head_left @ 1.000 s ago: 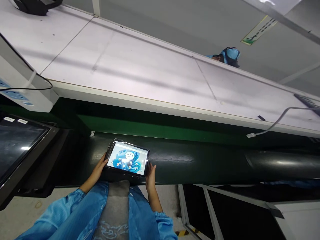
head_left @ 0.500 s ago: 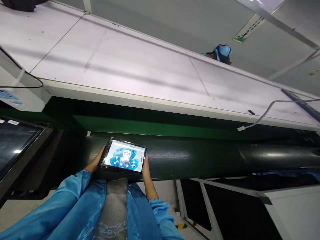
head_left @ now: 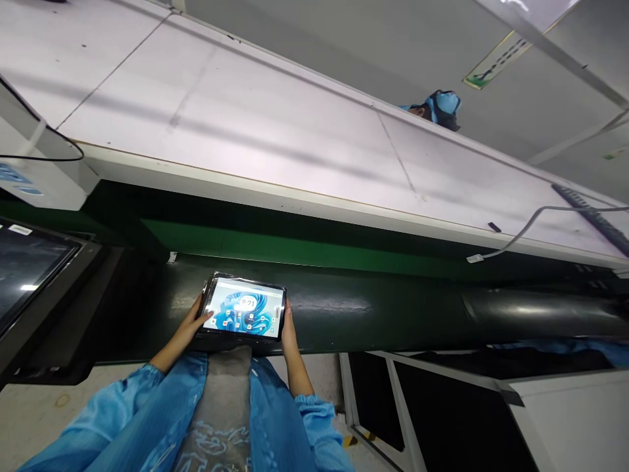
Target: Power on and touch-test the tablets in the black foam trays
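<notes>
A tablet (head_left: pixel 246 308) with its screen lit is held level between my two hands, above the near edge of the dark green work surface. Its display shows a blue swirl, a clock and small icons, and a shiny clear film seems to stick out at its edges. My left hand (head_left: pixel 191 321) grips the left side, with the thumb laid over the lower left corner of the screen. On the right side, my right hand (head_left: pixel 289 329) holds the edge; its fingers are partly hidden behind the tablet.
A long white shelf (head_left: pixel 295 137) runs across above the green surface (head_left: pixel 373 308). From the shelf hangs a grey cable (head_left: pixel 521 233) with a white plug. A dark monitor (head_left: pixel 34 269) stands at left below a white box (head_left: pixel 44 164). Beyond the shelf, a person's blue cap (head_left: pixel 445 103) shows.
My left thumb has come over onto the screen's lower left corner, and the left forearm has shifted slightly. The tablet stays nearly in place while the view tilts a little.
</notes>
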`<state>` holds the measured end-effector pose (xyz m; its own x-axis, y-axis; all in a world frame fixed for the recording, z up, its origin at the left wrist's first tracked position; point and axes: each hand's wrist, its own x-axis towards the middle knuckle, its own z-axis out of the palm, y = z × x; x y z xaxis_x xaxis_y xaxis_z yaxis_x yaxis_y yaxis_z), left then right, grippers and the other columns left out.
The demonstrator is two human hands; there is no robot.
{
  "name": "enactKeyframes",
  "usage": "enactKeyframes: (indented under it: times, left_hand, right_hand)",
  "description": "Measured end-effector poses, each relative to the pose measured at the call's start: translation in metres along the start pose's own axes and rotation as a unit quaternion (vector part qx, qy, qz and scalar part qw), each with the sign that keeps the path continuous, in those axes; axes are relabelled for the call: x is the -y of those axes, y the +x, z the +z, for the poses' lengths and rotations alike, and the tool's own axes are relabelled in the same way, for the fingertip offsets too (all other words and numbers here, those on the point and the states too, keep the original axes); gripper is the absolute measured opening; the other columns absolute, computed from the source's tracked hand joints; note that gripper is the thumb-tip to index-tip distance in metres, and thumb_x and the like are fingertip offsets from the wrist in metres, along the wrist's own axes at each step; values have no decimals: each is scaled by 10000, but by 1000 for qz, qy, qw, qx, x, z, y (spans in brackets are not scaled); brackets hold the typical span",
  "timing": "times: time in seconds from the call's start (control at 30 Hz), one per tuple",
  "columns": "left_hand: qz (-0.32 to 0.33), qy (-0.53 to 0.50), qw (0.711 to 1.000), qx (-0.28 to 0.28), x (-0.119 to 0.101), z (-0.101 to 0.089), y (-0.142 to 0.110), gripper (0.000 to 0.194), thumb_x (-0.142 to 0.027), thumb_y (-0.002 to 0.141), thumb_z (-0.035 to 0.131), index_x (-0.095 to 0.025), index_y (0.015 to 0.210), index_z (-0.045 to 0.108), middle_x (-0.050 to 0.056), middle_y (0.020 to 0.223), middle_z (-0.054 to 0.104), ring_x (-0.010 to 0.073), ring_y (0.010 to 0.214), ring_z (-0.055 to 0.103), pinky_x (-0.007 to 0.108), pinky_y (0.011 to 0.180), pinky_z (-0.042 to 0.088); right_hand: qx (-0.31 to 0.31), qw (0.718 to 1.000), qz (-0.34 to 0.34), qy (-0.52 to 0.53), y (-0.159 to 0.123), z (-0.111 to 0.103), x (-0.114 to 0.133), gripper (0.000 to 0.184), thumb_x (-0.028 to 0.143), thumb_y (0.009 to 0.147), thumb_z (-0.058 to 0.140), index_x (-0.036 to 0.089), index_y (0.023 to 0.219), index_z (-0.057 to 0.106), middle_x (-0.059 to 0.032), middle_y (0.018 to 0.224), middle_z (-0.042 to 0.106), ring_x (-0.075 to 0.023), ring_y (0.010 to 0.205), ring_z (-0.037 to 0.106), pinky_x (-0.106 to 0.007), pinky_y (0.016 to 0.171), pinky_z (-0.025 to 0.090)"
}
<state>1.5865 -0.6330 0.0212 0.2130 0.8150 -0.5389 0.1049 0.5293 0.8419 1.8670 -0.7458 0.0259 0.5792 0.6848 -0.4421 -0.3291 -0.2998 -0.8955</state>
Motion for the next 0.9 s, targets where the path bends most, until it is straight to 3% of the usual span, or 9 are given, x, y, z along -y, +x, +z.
enactKeyframes:
  times: [0.13,0.27,0.37,0.6,0.9]
  left_hand:
    - [69,66,995,22,9,-8,-8,926,-452,677,759,-204,1494,400,82,1607,282,275,1493,213,396,1238,119]
    - [32,32,999,5,10,-12,-8,752,-481,799,631,-236,1480,430,54,1594,317,255,1486,231,400,1235,148]
    - [25,-3,1000,-16,6,-12,-6,689,-495,860,548,-228,1484,428,47,1594,317,232,1486,230,380,1232,155]
    - [51,-11,998,-37,-9,2,10,678,-416,839,607,-270,1479,437,23,1577,349,228,1470,281,378,1224,196]
    - [36,63,996,-51,-12,4,19,683,-436,828,634,-265,1467,463,15,1569,369,253,1469,289,388,1229,163]
  right_hand:
    - [0,1000,-12,3,3,0,-4,792,783,756,563,254,1345,587,-33,1539,444,-225,1477,308,-393,1222,176]
    - [-1,1000,-11,15,6,0,1,704,722,791,570,247,1310,618,-37,1496,502,-233,1455,353,-390,1194,258]
    - [-33,999,-7,0,11,1,7,631,610,778,648,246,1293,635,-34,1485,513,-243,1442,377,-388,1202,239]
    - [-17,1000,-4,17,13,5,12,675,336,689,653,266,1357,592,10,1495,492,-256,1428,393,-396,1201,239]
    - [46,999,12,25,8,-5,14,797,183,640,624,310,1420,523,69,1531,429,-240,1462,341,-384,1210,237]
